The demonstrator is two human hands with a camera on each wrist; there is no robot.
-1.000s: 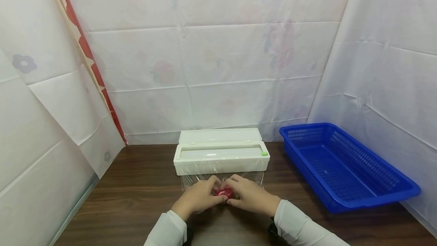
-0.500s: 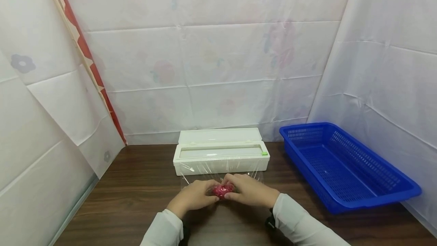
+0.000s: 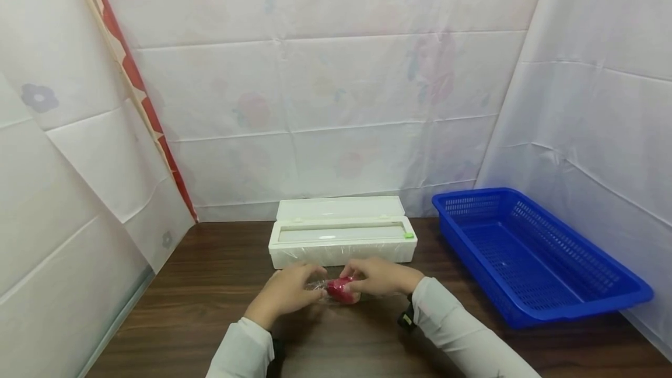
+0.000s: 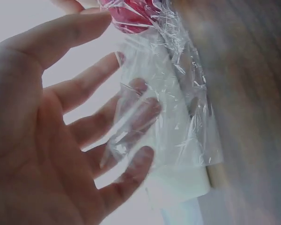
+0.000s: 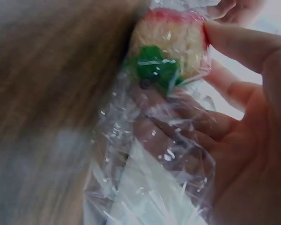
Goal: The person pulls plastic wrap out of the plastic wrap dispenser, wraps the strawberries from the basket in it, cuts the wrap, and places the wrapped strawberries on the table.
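Observation:
A round red and cream fruit-like piece with green leaves (image 5: 154,65) lies wrapped in clear cling film (image 5: 105,173), low over the table. My right hand (image 3: 385,276) pinches it between thumb and fingers. On the other side my left hand (image 3: 286,291) is spread beside the loose film, its thumb near the red part (image 4: 131,14) in the left wrist view and its fingers behind the crinkled sheet. Just beyond both hands stands a long white cling film box (image 3: 343,254) with its lid raised and a green slider (image 3: 409,235) at the right end.
A blue plastic basket (image 3: 469,264) stands on the right side of the brown wooden table (image 3: 199,284). White printed sheets (image 3: 336,92) hang as walls at the back and on both sides.
The left hand has drawn back to the left and its fingers have parted from the piece. The right hand keeps hold of it. Film stretched towards the box has been gathered in around the piece.

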